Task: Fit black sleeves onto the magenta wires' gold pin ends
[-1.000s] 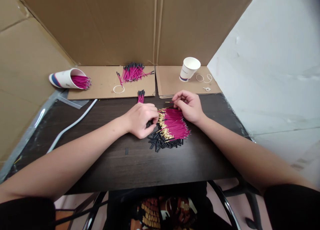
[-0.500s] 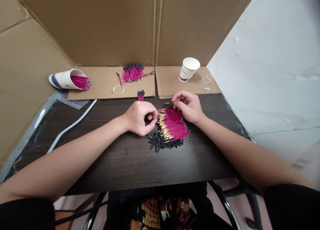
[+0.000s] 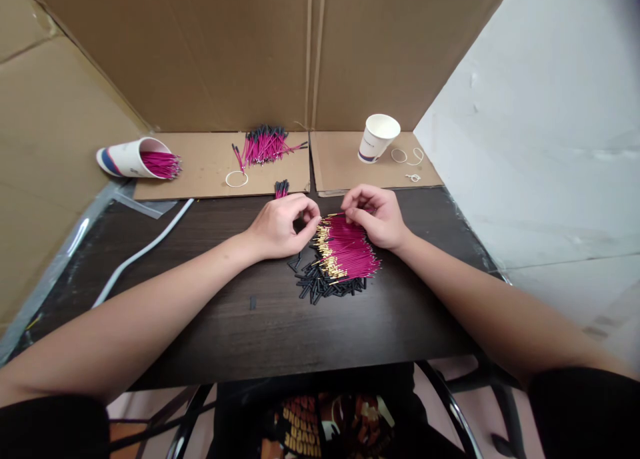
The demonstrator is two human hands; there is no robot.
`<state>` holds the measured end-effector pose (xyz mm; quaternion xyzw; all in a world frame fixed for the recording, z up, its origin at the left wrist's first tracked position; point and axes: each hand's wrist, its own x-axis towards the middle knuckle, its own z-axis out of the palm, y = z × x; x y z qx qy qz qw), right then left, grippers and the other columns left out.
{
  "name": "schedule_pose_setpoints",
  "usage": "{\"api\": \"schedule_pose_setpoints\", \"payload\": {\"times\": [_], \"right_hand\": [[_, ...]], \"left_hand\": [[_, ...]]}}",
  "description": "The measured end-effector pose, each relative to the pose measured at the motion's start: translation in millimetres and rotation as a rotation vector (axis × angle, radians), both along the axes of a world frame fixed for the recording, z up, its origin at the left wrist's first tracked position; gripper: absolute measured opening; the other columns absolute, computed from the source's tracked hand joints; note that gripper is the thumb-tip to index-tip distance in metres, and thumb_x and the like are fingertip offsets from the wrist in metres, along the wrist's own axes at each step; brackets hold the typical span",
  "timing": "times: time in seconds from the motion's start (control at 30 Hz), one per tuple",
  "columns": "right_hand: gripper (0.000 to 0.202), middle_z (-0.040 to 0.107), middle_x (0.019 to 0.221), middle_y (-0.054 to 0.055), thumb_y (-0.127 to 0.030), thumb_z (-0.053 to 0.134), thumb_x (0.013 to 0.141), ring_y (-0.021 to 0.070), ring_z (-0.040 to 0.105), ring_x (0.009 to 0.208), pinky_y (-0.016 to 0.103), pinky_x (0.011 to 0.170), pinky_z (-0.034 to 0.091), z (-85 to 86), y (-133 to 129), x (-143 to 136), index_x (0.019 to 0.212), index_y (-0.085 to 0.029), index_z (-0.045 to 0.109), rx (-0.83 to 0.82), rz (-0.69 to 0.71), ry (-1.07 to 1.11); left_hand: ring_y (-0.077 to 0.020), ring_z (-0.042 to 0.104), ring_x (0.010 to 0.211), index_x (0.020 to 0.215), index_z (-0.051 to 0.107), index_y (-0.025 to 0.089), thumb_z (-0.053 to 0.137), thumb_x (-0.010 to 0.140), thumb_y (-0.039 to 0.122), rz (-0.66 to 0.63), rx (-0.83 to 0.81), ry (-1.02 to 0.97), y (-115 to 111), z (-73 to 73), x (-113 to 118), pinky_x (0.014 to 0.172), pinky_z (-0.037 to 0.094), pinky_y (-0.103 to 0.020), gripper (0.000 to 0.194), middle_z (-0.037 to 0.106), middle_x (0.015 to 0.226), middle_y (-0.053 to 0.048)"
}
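Centre: the right hand [image 3: 377,219], fingers narrowed, pinches a thin magenta wire with a gold tip [image 3: 335,214] at the upper edge of a flat heap of similar wires [image 3: 353,249]. The left hand [image 3: 280,226] curls opposite, thumb near forefinger; its contents cannot be told. Short black tubes [image 3: 323,287] lie below on the dark wood-grained bench [image 3: 280,339].

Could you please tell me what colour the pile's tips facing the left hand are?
The tips are gold, shown in the head view.
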<state>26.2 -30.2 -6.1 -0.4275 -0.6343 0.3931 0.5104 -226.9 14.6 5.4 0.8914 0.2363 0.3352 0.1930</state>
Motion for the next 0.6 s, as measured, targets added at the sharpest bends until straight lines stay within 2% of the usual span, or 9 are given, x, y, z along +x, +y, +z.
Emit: {"api": "schedule_pose_setpoints", "payload": {"times": [0.6], "right_hand": [[0.007,0.071,0.073,-0.001,-0.025,0.073,0.085,0.0145,0.064,0.064,0.032,0.063,0.049,3.2,-1.7,-2.0,0.089,-0.022,0.07,0.043,-0.001,-0.073]], "left_hand": [[-0.0142,0.061,0.07,0.097,0.071,0.016,0.065,0.1,0.025,0.023,-0.03,-0.002,-0.3,0.3,0.8,0.069,0.05,-0.029,0.012,0.072,0.085,-0.004]]}}
